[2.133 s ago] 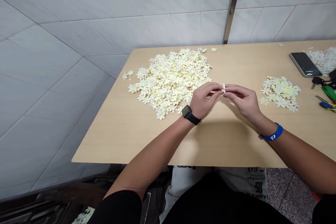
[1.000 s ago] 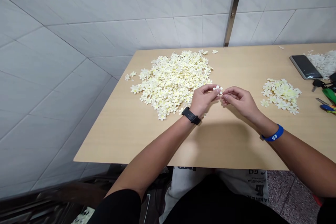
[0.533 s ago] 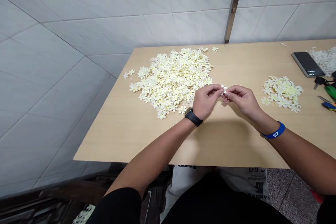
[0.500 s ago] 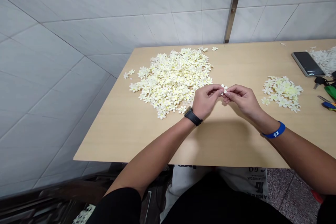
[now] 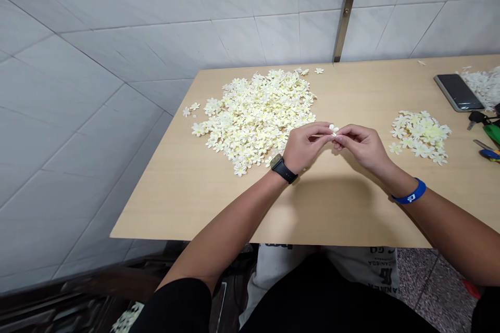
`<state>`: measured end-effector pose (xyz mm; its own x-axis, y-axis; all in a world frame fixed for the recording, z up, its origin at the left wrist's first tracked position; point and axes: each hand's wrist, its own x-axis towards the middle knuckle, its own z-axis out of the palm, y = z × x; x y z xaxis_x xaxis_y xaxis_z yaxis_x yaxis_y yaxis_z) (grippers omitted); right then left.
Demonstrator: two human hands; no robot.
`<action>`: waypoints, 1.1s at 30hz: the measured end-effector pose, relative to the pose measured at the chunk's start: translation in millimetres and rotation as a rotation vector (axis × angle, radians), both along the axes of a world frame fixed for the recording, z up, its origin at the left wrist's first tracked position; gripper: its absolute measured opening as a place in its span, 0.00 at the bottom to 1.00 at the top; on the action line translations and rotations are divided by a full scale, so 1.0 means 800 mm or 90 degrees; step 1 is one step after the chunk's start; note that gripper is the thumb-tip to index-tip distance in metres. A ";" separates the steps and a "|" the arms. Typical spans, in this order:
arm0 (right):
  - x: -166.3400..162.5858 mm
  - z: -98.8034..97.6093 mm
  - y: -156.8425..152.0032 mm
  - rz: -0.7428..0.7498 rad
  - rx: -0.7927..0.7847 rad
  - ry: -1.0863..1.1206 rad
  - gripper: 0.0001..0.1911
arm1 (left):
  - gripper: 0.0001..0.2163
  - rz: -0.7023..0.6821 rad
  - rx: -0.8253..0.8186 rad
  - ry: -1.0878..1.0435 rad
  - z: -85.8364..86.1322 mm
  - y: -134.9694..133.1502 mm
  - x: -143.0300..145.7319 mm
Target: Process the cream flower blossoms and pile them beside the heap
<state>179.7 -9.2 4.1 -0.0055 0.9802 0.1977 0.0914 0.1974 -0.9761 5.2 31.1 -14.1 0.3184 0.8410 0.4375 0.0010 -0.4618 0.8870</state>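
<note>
A small white artificial flower [image 5: 333, 129] is pinched between the fingertips of both hands, above the table. My left hand [image 5: 307, 144], with a black watch on its wrist, grips it from the left with thumb and forefinger. From the other side my right hand [image 5: 361, 146], below which sits a blue wristband, closes on the same flower. The fingers partly hide the flower. Just left of my left hand spreads a large heap of cream-white flowers [image 5: 258, 114]. A smaller pile of flowers [image 5: 422, 135] lies to the right of my right hand.
The wooden table [image 5: 167, 197] meets a tiled wall with a metal post [image 5: 346, 15]. At the right are a phone [image 5: 458, 92], a mound of white pieces [image 5: 484, 86], keys [image 5: 475, 118] and a blue-handled tool [image 5: 490, 154]. Loose flowers lie around the large heap.
The flower has tilted slightly between my fingertips, showing less of its face. My left hand has shifted a little left and up; both hands still hold the flower.
</note>
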 end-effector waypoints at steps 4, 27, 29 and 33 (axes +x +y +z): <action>0.000 -0.001 -0.001 -0.008 0.012 -0.004 0.14 | 0.05 0.010 0.067 0.030 0.001 -0.001 -0.002; 0.004 -0.007 -0.005 -0.074 0.145 -0.179 0.06 | 0.15 -0.065 -0.331 -0.123 0.006 0.000 0.004; 0.003 -0.006 -0.006 -0.087 0.191 -0.218 0.05 | 0.18 -0.073 -0.364 -0.163 0.004 0.003 0.005; -0.001 -0.003 -0.009 -0.122 0.226 -0.214 0.05 | 0.20 -0.098 -0.396 -0.206 0.006 0.002 0.008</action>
<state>178.7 -16.2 1.5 0.0467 0.8426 0.5365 0.4554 0.4601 -0.7622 11.3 32.5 -9.6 0.3891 0.9211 -0.0158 -0.3316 0.1560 0.9304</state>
